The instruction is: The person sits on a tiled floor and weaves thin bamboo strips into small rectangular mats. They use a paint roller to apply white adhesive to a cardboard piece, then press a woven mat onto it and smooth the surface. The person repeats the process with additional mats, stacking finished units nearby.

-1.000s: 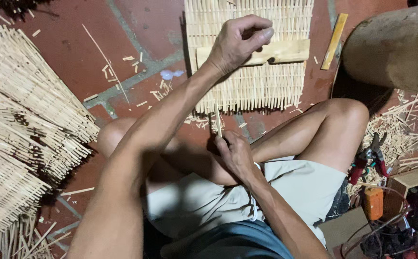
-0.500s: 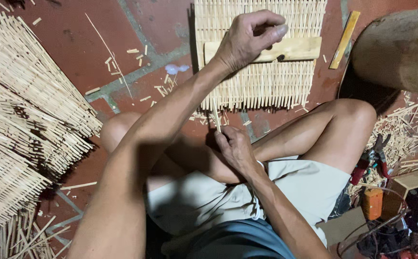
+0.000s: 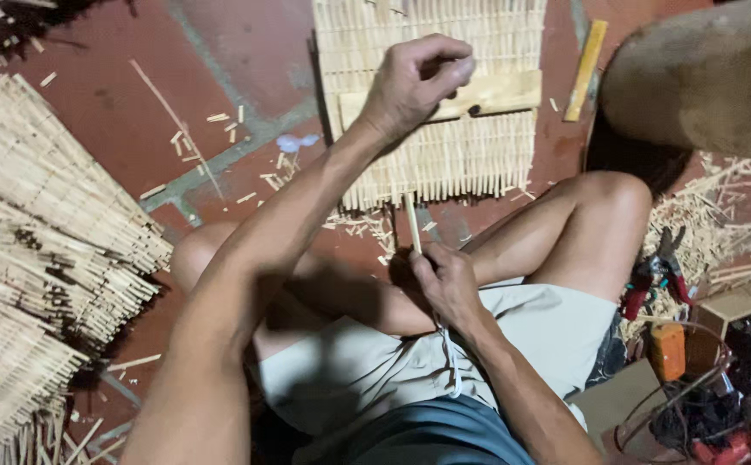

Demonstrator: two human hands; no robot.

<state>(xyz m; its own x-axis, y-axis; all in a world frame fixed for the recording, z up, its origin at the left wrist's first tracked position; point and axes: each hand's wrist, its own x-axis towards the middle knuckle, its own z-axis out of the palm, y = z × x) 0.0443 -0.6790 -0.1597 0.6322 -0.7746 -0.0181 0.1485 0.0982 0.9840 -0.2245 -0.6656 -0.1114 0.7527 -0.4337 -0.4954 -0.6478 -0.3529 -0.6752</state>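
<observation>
Far left: we note stacked woven bamboo mats, their thin slats splaying out in a fan at the near edge. They look dry, pale and rough-ended. Loose offcuts litter the red tiled floor.

Centre: our left hand is raised over the slat panel lying on the floor, fingers curled in, thumb pressed to fingertips as if pinching something small; what it pinches we cannot tell. A flat pale wooden batten lies across the panel.

Just nearer: our right hand closes around a single bamboo stick, fingers pressed together low on it, the stick upright with its tip at the panel's near fringe. We judge the stick light, stiff along its length, yet apt to snap or splinter if bent; a hold near the lower end suits it. The panel likely flexes across its weave.

Right: a yellow strip, red-handled pliers, an orange tool.
</observation>
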